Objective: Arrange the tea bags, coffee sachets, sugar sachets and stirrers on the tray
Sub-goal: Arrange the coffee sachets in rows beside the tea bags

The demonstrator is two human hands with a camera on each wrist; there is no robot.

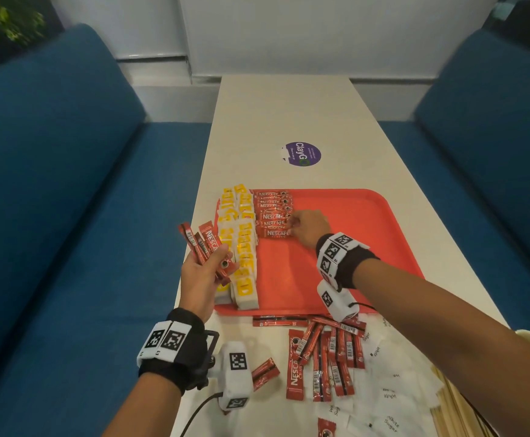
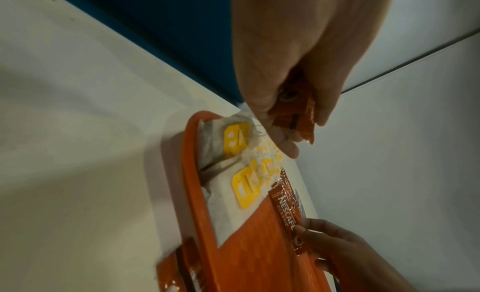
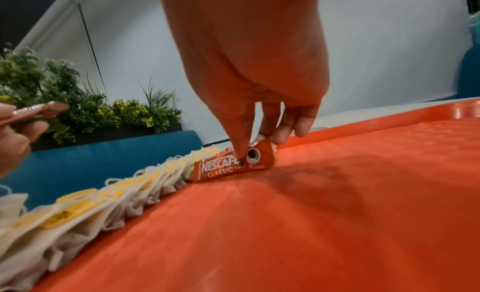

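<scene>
Both hands' fingers clamp red Nescafé sachets [image 1: 274, 232]: left a bundle [image 1: 205, 247], right one.

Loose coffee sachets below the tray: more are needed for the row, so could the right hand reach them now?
Probably yes. The loose coffee sachets lie uncovered on the table, right beneath the right forearm. But the right hand is pinching a sachet on the tray, so it must let go first.

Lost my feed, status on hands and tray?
Left hand grips spare coffee sachets. Right hand pinches nearest sachet in the tray row. Nothing in the way.
</scene>
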